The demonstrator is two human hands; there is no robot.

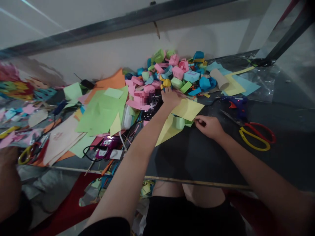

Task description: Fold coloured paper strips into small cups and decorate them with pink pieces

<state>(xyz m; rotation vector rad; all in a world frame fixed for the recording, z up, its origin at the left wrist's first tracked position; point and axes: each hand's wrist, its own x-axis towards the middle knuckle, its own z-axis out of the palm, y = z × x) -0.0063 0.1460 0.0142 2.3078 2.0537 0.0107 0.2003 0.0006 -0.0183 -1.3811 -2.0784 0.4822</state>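
Observation:
My left hand point(171, 98) reaches over the front of a heap of folded paper pieces point(177, 72) in pink, blue, green and orange. Its fingers are extended, with the tips beside a small yellow-orange folded piece point(166, 83). Closer to me, my right hand point(210, 127) is closed in a pinch at the lower edge of a yellow paper sheet point(189, 109). Another yellow sheet point(166, 131) lies partly beneath it, with a light green folded paper point(179, 123) on top. Scissors point(254, 134) with red and yellow handles lie right of my right hand.
A blue glue gun point(237, 104) lies behind the scissors, near a cardboard tube point(219, 79). Green sheets point(100, 111) and a purple device point(108, 147) with a cable are to the left. Another person's hand point(10, 177) shows at the far left.

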